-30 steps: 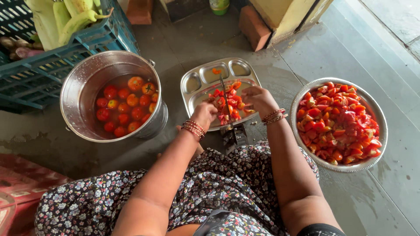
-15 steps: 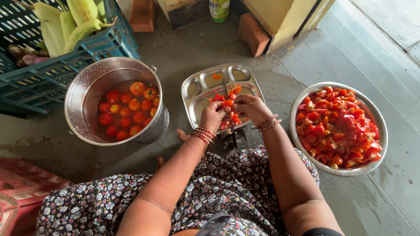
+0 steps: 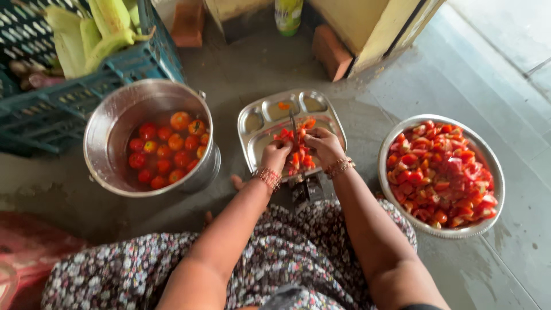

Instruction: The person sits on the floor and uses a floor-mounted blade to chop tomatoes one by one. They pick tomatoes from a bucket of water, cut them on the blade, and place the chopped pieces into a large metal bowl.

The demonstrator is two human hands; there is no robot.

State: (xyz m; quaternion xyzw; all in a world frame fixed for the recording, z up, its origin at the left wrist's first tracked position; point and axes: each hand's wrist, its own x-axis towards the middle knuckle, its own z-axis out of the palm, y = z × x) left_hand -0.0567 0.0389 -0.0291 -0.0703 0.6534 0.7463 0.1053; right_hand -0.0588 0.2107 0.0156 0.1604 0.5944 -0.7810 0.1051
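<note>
I sit on the floor behind a steel compartment tray with an upright blade standing over it. My left hand and my right hand are close together at the blade, both closed around a red tomato pressed against it. Cut tomato pieces lie in the tray between and under my hands. The blade's dark base rests by my lap.
A steel pot with whole tomatoes in water stands at the left. At the right a wide steel bowl holds chopped tomato. A blue crate with corn is at the back left, bricks behind the tray.
My hands have drawn together at the blade; a second ago they were spread over the pieces in the tray. The camera has shifted slightly.
</note>
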